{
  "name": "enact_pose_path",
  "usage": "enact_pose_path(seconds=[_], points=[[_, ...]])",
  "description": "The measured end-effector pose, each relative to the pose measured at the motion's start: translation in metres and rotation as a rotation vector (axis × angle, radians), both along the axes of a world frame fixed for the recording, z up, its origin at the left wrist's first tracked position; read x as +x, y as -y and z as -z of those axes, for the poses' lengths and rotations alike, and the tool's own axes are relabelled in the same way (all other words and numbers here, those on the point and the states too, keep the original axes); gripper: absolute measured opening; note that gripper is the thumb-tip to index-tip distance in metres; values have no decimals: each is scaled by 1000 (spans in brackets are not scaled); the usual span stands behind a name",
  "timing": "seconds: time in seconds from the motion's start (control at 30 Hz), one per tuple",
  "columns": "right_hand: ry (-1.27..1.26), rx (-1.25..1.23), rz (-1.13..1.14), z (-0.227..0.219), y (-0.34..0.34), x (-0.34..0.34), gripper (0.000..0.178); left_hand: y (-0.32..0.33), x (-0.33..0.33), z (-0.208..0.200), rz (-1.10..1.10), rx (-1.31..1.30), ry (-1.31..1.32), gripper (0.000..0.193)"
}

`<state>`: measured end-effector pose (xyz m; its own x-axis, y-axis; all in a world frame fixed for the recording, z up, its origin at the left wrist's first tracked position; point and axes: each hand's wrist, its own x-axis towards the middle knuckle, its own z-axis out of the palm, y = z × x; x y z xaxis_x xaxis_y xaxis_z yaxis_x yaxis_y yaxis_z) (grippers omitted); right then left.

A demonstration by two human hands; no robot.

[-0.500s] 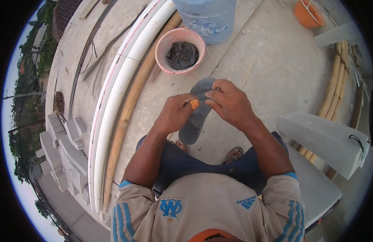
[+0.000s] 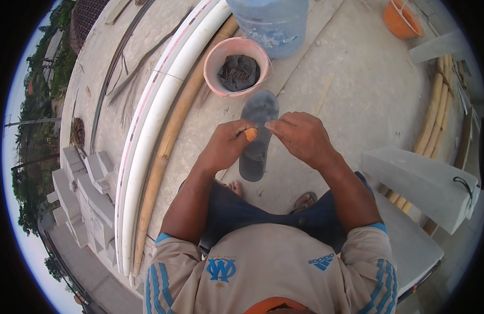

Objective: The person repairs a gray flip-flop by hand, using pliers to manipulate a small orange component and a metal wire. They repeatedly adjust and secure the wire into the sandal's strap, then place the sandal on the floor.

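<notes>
A dark grey sandal (image 2: 254, 157), seen as a long flat sole, is held out in front of me above the floor. My left hand (image 2: 224, 145) is closed on its left edge, with a small orange piece (image 2: 251, 134) showing by the thumb. From the right, my right hand (image 2: 304, 138) reaches in with its fingertips pinched together at the sole's middle. What that pinch holds, if anything, is too small to make out. Below, my left foot (image 2: 235, 187) looks bare, while my right foot (image 2: 305, 201) wears a sandal.
A pink bucket (image 2: 213, 78) with a dark bag inside stands ahead, beside a large blue water jug (image 2: 271, 26). White pipes (image 2: 140, 141) and a bamboo pole (image 2: 165, 144) lie along the left. Pale blocks (image 2: 409, 178) and bamboo (image 2: 433, 118) lie right; an orange bucket (image 2: 402, 21) stands far right.
The sandal has turned more upright in my view, its lower end swinging right. My right hand's fingers have come away from its upper right edge and now pinch near its middle.
</notes>
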<state>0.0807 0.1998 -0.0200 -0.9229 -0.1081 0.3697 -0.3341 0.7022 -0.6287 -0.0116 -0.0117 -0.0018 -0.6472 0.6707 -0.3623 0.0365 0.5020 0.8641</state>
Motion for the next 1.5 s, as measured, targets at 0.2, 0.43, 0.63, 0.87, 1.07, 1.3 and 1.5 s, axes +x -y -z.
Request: enact_pose_path(seconds=[0.2, 0.43, 0.63, 0.87, 1.07, 1.3, 1.5], points=[[290, -183, -73, 13, -7, 3, 11, 4, 0, 8, 76, 9, -9, 26], [739, -530, -91, -19, -8, 6, 14, 9, -4, -1, 104, 30, 55, 36], [614, -550, -159, -37, -7, 12, 11, 8, -21, 25, -246, -155, -72, 87], [610, -769, -275, -61, -13, 24, 11, -11, -7, 33, -114, 2, 397, 80], [600, -735, -482, -56, -21, 25, 23, -19, -3, 17, -81, 105, 311, 41], [518, -709, 180, -23, -44, 7, 44, -19, 1, 11, -121, 158, 124, 40], [536, -513, 222, -16, -22, 5, 35, -19, 6, 7, -119, 208, 145, 39]])
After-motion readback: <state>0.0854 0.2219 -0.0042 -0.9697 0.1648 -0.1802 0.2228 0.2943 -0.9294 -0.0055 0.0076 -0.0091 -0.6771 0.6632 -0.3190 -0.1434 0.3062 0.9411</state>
